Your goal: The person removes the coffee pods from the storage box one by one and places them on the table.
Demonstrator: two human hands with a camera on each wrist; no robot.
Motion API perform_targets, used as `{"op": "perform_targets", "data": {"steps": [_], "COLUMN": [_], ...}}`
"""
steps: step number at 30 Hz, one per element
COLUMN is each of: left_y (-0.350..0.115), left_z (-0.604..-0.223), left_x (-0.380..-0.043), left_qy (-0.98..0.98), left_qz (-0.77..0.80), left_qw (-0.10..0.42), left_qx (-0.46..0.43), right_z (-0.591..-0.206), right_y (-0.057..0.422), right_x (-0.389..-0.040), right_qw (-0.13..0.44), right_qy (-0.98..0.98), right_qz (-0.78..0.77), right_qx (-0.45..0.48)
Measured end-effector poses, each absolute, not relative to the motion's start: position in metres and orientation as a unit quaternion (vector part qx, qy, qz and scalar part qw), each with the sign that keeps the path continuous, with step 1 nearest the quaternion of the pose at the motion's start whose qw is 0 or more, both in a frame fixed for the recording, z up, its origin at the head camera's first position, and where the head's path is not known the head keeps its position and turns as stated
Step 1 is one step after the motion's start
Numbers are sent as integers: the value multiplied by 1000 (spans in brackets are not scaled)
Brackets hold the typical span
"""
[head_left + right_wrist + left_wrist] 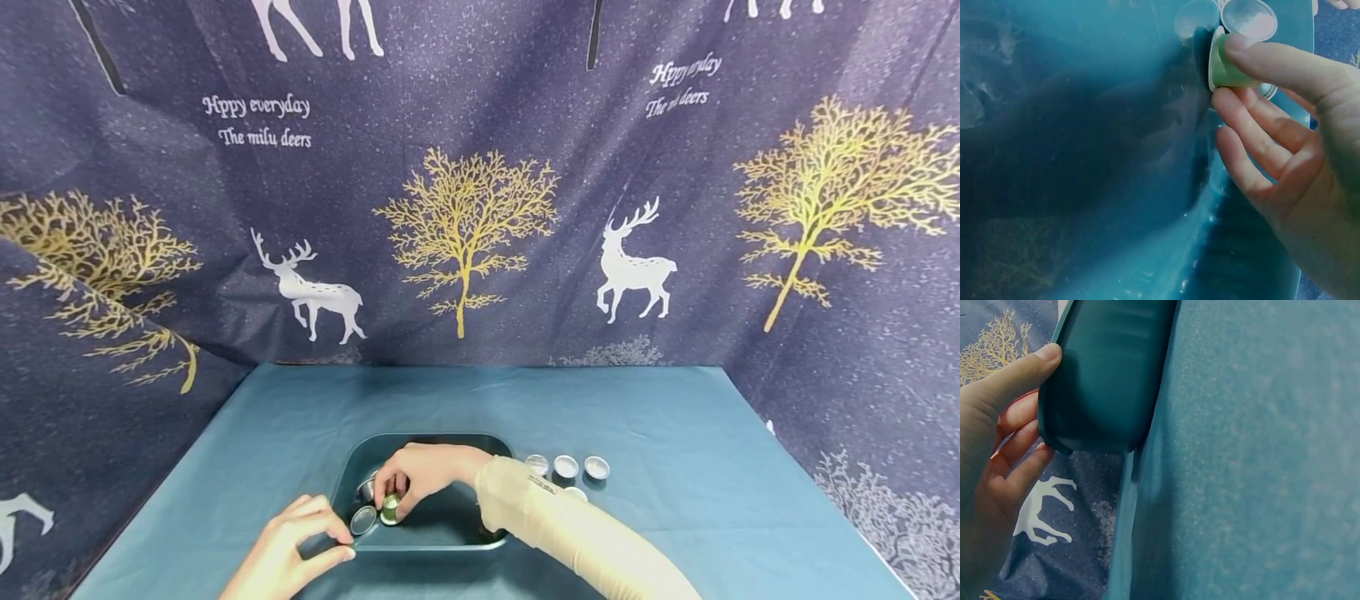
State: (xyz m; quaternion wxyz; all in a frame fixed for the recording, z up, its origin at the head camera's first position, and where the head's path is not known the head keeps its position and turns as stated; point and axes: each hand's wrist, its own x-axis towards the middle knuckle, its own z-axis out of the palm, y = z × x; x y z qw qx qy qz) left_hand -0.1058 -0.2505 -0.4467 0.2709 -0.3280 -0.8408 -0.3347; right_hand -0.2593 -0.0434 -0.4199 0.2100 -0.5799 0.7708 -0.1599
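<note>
Over the left part of the dark green tray (427,547), my right hand (423,477) pinches a green coffee capsule (390,510) between thumb and fingers. In the right wrist view the capsule (1235,65) is tilted on its side, its pale rim facing left. A silver-lidded capsule (363,521) leans at the tray's left end, with another silver capsule (367,490) behind it, partly hidden by my right hand. My left hand (296,542) holds the tray's near left corner. In the left wrist view, the thumb lies on the tray's rim (1054,381) and the fingers are against its outer side.
Right of the tray, several silver-topped capsules (566,467) stand on the blue-green tablecloth (660,433); my right forearm partly covers one (576,493). A dark cloth backdrop (480,108) printed with deer and trees hangs behind and beside the table.
</note>
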Motion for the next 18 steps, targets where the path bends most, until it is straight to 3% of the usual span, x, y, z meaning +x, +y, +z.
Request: {"op": "perform_targets", "data": {"steps": [18], "left_y": [-249], "left_z": [-446], "left_x": [-106], "left_qy": [-842], "left_qz": [-326], "left_qw": [277], "left_qx": [-327], "right_z": [-392], "right_y": [-36], "right_x": [-265], "right_qw": [201], "right_qy": [760], "right_qz": [-243], "right_qx": [-569]}}
